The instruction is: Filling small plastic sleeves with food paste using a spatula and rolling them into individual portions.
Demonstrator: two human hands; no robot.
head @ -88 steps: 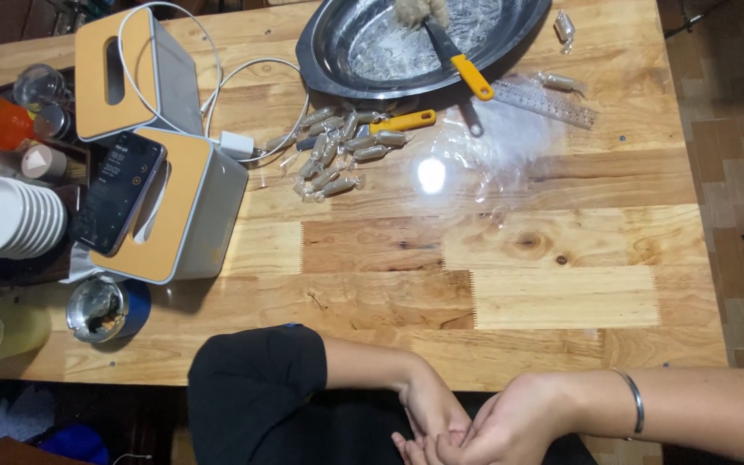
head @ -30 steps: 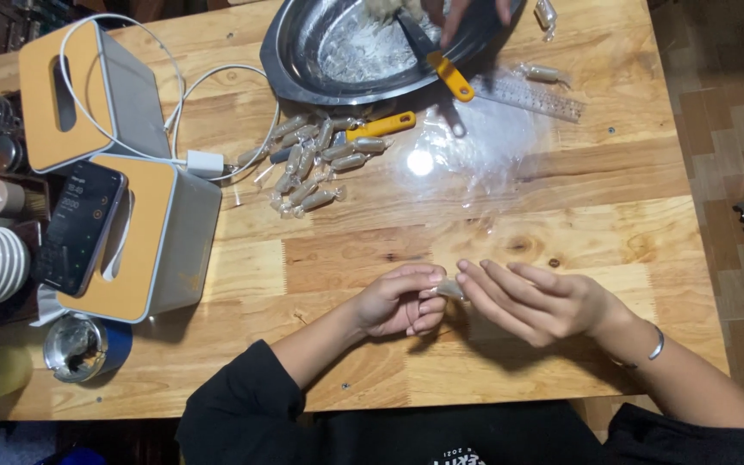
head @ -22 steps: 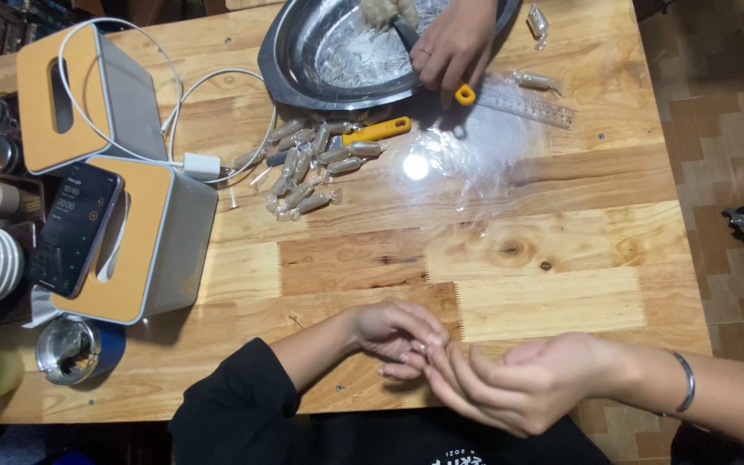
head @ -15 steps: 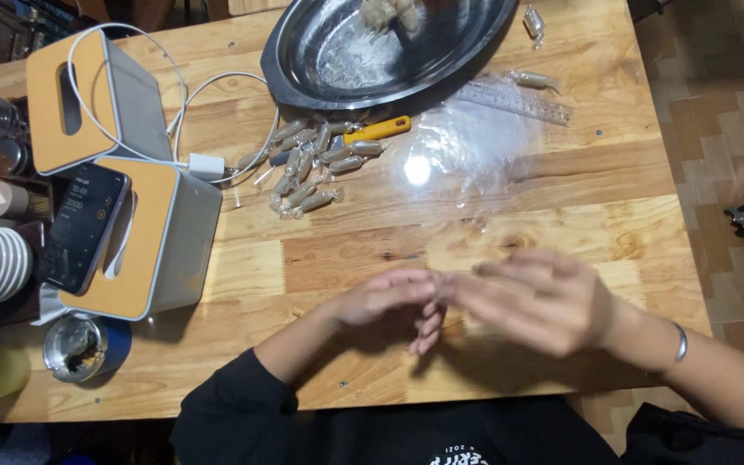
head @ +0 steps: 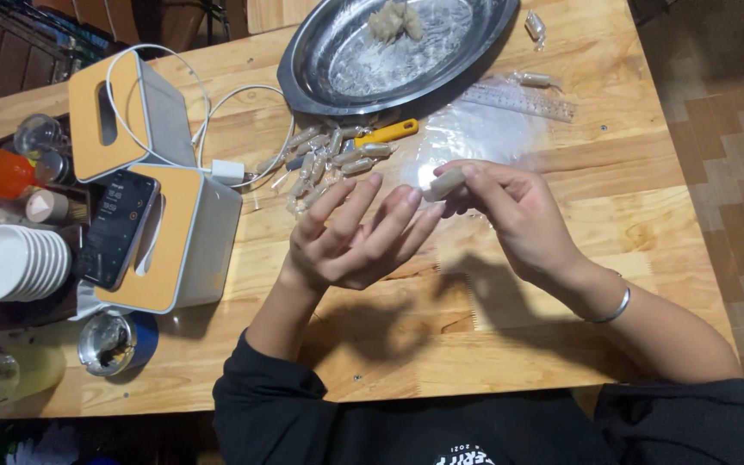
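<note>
My right hand (head: 518, 220) pinches a small pale wrapped roll (head: 444, 183) at its fingertips, above the wooden table (head: 561, 284). My left hand (head: 350, 241) is beside it with fingers spread, its fingertips close to the roll and holding nothing. Just beyond the hands lies a pile of several similar wrapped rolls (head: 325, 159) next to a yellow-handled tool (head: 385, 133). A clear plastic sheet (head: 467, 138) lies on the table under the roll.
A large metal tray (head: 320, 77) with a lump of pale filling (head: 393, 19) stands at the far edge. A clear ruler (head: 518, 99), two orange-and-white boxes (head: 174, 241), a phone (head: 118, 228), stacked white bowls (head: 10, 263) and a small tin (head: 114, 340) are on the left.
Both hands rose from the near table edge toward the middle. My right hand now holds the roll up at its fingertips. Another person's hand and the brush have left the tray.
</note>
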